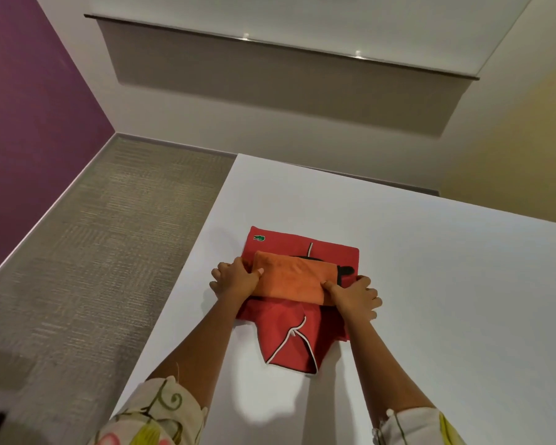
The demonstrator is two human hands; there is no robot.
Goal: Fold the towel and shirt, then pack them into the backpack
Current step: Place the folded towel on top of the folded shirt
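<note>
left hand (pixel 236 277) and right hand (pixel 353 295) clamped on opposite ends of the folded orange towel (pixel 291 281). lying across the folded red shirt (pixel 289 332) on the white table (pixel 430 284). beyond the left edge, grey carpet (pixel 93 236) and purple wall (pixel 29 107).

The orange towel (pixel 288 281) looks like soft, napped cloth; the red shirt (pixel 302 335) is smooth matt knit with white piping. The white table (pixel 430 284) is smooth and matt, the floor carpet (pixel 93 239) coarsely woven.
</note>
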